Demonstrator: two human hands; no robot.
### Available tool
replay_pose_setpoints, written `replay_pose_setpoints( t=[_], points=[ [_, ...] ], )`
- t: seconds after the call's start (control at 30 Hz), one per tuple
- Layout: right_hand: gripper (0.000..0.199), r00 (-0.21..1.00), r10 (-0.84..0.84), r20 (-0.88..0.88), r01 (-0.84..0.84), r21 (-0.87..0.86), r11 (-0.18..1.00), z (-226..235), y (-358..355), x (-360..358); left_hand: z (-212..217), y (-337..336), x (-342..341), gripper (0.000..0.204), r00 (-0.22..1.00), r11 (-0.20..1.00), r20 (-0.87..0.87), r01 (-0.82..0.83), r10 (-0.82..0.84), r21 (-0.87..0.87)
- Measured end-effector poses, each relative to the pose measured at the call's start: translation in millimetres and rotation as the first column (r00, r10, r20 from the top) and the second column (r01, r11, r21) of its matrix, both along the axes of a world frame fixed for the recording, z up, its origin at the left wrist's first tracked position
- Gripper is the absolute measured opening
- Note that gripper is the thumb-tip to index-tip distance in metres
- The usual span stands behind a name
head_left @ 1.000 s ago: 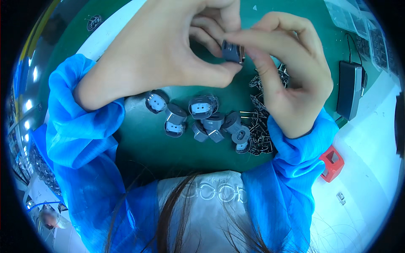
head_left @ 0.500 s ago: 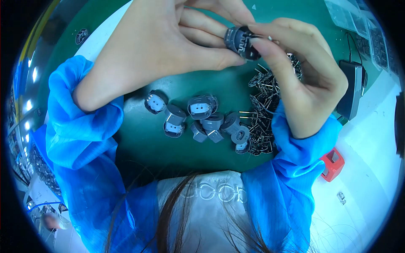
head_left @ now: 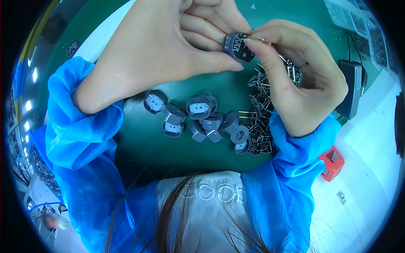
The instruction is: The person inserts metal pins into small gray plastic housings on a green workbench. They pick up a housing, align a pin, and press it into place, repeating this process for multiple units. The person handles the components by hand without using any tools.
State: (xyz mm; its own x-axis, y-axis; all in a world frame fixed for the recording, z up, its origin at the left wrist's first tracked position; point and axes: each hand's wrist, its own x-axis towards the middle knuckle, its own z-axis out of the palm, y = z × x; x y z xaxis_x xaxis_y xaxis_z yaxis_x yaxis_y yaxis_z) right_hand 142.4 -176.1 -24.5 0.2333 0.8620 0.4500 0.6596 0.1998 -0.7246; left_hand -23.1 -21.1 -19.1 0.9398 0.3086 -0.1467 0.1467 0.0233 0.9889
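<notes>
My left hand [head_left: 168, 50] is curled round a small dark grey housing [head_left: 228, 42], its fingers behind and its thumb along the lower side. Against that housing sits a black circuit board [head_left: 244, 51] with a pale wavy trace; how deep it lies in the housing I cannot tell. My right hand [head_left: 301, 71] pinches the board's metal pins [head_left: 259, 39] between thumb and forefinger. Below the hands, several grey plug housings [head_left: 200, 107] lie loosely on the green mat [head_left: 143, 143], some showing white inserts. A heap of black circuit boards with pins [head_left: 262, 135] lies beside them, near my right forearm.
On the right stand a dark box-shaped device [head_left: 350, 90] with a cable and a red plastic holder [head_left: 333, 163]. Clear plastic trays [head_left: 358, 25] sit at the far right. A small round dark piece [head_left: 72, 48] is at the far left.
The housing and board have tilted, so more of the board's face shows. My left thumb has shifted slightly down from the part, and my right fingers have moved a little left.
</notes>
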Motion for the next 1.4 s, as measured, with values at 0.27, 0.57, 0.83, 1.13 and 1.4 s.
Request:
replay_pose_setpoints(
  t=[0.27,0.57,0.83,1.13,1.4],
  points=[
    [0.012,0.970,-0.024,-0.243,0.043,0.076,0.996,-12,-4,2,22,-10,8,0.028,0.997,0.982,-0.075,-0.006,0.020,0.191],
    [0.015,0.973,-0.103,0.207,0.089,0.073,0.993,-6,2,-5,-3,-13,1,0.029,0.997,0.973,-0.019,-0.068,0.075,0.222],
    [0.020,0.990,-0.095,-0.101,0.100,0.052,0.994,-7,12,-14,13,3,4,0.030,0.999,0.999,-0.032,-0.025,0.025,-0.025],
    [0.033,0.666,0.020,-0.746,-0.183,-0.137,0.974,-18,5,-19,10,-12,0,0.034,0.977,0.959,0.181,-0.155,0.114,0.236],
    [0.026,0.936,-0.181,-0.301,0.112,-0.232,0.966,3,13,12,45,21,3,0.021,0.969,0.801,0.005,-0.208,0.248,0.562]
  ],
)
